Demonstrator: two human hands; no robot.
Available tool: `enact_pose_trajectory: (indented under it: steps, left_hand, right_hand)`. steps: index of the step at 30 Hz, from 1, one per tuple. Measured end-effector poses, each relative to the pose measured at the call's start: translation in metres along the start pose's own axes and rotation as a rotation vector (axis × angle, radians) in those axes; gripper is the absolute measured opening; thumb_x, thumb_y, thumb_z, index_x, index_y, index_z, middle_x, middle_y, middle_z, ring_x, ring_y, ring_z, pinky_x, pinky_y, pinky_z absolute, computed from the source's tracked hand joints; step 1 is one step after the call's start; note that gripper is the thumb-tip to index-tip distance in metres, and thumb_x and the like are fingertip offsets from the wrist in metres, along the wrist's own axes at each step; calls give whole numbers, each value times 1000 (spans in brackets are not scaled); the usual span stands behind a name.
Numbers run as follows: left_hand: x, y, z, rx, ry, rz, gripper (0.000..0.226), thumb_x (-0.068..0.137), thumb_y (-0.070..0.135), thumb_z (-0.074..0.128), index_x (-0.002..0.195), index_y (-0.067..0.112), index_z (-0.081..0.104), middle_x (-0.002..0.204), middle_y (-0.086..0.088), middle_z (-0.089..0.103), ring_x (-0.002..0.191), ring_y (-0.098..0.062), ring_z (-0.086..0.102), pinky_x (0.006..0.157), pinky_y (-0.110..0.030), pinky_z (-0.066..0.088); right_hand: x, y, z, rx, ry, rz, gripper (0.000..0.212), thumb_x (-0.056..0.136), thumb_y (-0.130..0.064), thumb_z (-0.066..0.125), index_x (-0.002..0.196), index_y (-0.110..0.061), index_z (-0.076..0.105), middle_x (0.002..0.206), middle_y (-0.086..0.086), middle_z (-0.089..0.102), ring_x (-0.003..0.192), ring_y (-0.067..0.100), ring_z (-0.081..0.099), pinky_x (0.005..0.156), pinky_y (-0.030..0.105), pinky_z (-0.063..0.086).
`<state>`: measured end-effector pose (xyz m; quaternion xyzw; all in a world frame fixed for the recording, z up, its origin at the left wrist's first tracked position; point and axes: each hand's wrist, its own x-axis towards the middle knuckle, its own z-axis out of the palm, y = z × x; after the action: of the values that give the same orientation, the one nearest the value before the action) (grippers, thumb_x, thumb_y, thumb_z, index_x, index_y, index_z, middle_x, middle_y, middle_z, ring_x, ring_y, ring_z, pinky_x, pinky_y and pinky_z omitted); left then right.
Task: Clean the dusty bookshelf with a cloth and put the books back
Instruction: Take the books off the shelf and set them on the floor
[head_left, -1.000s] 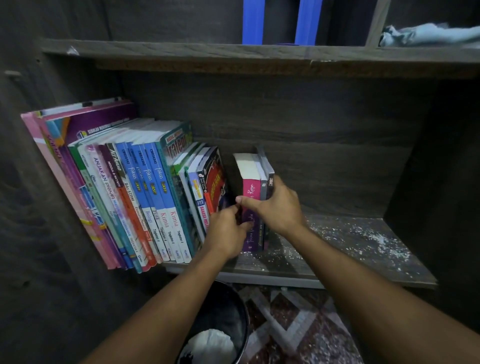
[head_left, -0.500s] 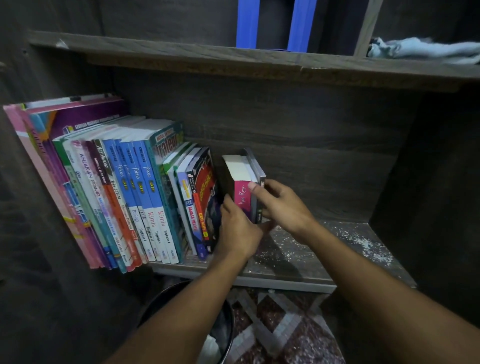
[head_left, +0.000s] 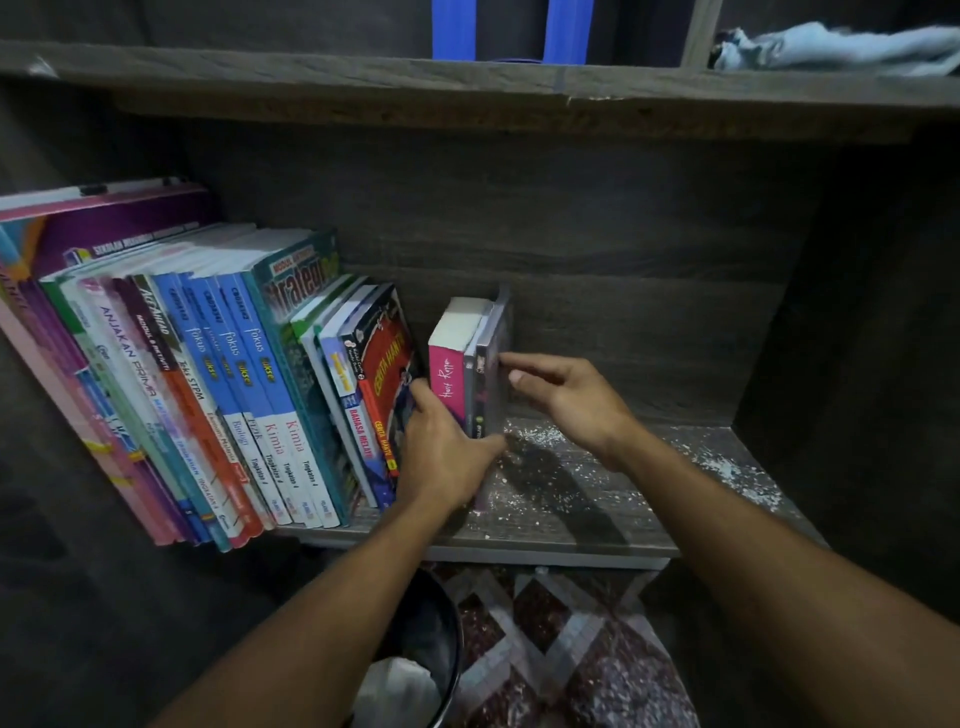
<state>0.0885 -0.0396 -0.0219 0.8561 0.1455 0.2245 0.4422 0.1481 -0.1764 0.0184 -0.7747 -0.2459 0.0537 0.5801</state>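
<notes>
Two hands bracket the small stack (head_left: 470, 374). Your left hand (head_left: 447, 457) is clamped low on it, fingers tucked into the gap on its left side and thumb across the spines. Your right hand (head_left: 571, 400) keeps its fingers nearly straight, with the tips touching the outer cover and not curled round it.

The stack stands upright near the middle of the shelf board (head_left: 597, 525), just apart from the leaning row (head_left: 234, 389). Let go too early and it will likely tip right, since nothing props that side. The slanted row could also slump onto your left fingers.

White grit (head_left: 540, 431) lies on the board from the stack to the right back corner, so sliding books there would likely drag it under them.

The covers look glossy and slick, and the board is rough woodgrain. The pale cloth (head_left: 841, 47) lies crumpled at the right end of the shelf above.
</notes>
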Motion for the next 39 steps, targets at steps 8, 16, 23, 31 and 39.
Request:
enact_pose_trajectory:
  steps: [8,16,23,31,39]
  left_hand:
    - [8,-23,-30,-262,-155,-63,68,71,7,80,119,25,36,104,6,63,93,-16,65,77,-33,57]
    - [2,-23,-34,-441,-245,-81,68,72,-9,68,123,28,44,102,10,65,93,-5,60,67,-20,43]
    - [3,-38,-35,-481,-308,-67,66,72,19,85,120,42,47,116,11,69,107,-12,66,95,-43,53]
    - [-6,-40,-30,-476,-234,14,66,76,24,80,125,48,43,121,15,63,113,-7,60,97,-43,52]
    - [-11,-30,-41,-541,-336,81,57,85,11,71,125,38,42,115,18,61,92,15,62,72,-13,53]
  right_hand:
    - [19,17,-4,185,-42,22,78,85,6,68,152,-20,36,143,-10,45,95,-8,66,69,12,53]
    - [17,33,-14,366,-192,158,56,73,-11,72,126,-22,58,123,4,69,120,24,61,105,44,43]
    - [18,37,-10,380,-227,151,49,73,-16,71,120,-20,59,118,1,71,112,20,65,94,39,47]
    - [0,37,-12,437,-147,139,44,78,-14,75,120,-9,61,119,11,70,113,27,65,99,42,48]
    - [-26,17,-5,495,-33,124,51,73,-14,72,122,-9,58,115,13,71,102,26,70,80,33,58]
